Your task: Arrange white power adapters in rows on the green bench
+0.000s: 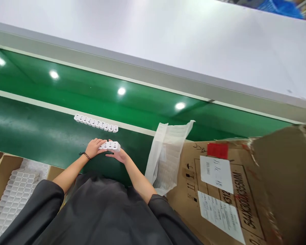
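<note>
Between my two hands is a short row of small white blocks with dark slots (112, 146), like USB charger housings, held just above the dark green work surface (53, 136). My left hand (95, 147) grips the row's left end, its fingers over the top. Under and behind the right end, my right hand (119, 154) supports the row, with some of its fingers hidden by the blocks. Farther off, a longer line of the same white blocks (95, 123) stands along the pale strip at the surface's far edge.
Beyond the pale strip runs a shiny green conveyor belt (91, 92), with a white shelf (153, 41) above it. At right stands a large labelled cardboard box (188, 211), a translucent plastic bag (168, 160) hanging at its side. White compartment trays (15, 194) fill a box at lower left.
</note>
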Motion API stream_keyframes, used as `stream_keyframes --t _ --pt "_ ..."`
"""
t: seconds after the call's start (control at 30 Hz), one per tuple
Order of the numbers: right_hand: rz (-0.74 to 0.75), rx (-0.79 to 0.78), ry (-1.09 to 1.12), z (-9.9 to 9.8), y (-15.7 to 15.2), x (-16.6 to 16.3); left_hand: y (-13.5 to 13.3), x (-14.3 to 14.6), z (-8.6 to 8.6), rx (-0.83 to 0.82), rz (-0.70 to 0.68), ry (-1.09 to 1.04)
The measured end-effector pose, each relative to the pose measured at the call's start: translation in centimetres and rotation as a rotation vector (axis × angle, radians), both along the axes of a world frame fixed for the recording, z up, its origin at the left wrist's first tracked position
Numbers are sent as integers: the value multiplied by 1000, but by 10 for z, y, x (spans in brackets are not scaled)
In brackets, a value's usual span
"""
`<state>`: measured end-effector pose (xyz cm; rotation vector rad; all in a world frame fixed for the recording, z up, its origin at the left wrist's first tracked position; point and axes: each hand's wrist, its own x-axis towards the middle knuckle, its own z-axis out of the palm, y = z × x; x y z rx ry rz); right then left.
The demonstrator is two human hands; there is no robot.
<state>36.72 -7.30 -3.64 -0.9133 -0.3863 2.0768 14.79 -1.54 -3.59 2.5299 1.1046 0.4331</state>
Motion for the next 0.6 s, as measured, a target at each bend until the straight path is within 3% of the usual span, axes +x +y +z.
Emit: stream_keyframes --t 0.23,0.43,0.6 --pt "-165 -73 -228 -30 26 -3 50 -42 3 31 -12 137" --pt "-160 -66 -258 -25 18 3 86 -83 8 68 39 194" --pt "-190 -58 -254 -21 5 5 108 -96 11 102 94 171"
